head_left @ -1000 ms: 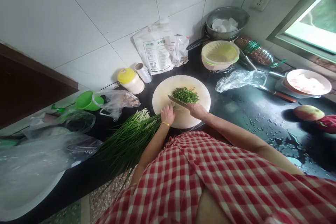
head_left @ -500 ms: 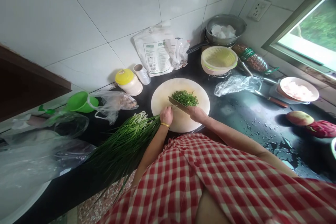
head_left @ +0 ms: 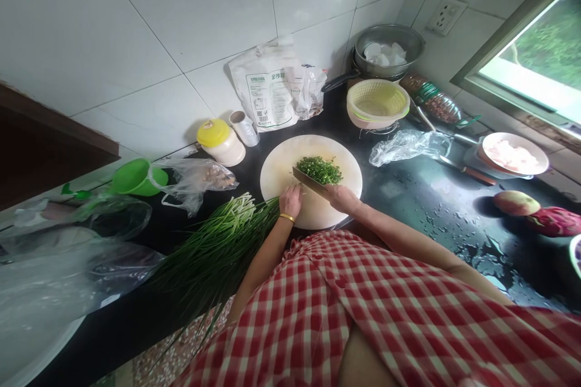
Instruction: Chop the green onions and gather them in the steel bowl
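Observation:
On a round, pale cutting board (head_left: 313, 211) lies a heap of finely chopped chives (head_left: 321, 169). My right hand (head_left: 344, 199) is wrapped round the handle of a kitchen knife (head_left: 311, 182). Its broad blade slants to the left across the board, along the near edge of the heap. Close beside the blade, my left hand (head_left: 291, 201) is closed with bent fingers on the ends of some chives. Their long green leaves trail left from it, next to a larger bunch of chives (head_left: 213, 248) with white ends. Fingers partly hide the held ends.
Behind the board stand a yellow-lidded jar (head_left: 220, 143), a plastic film roll (head_left: 244, 128) and a white bag (head_left: 267, 94). A yellow colander (head_left: 377, 103) and a pan (head_left: 390, 51) are at the back right. A second knife (head_left: 472, 173) lies on the wet counter at right.
My left hand has shifted slightly right, closer to the blade. The knife and the chopped heap look almost the same; the view has moved a little.

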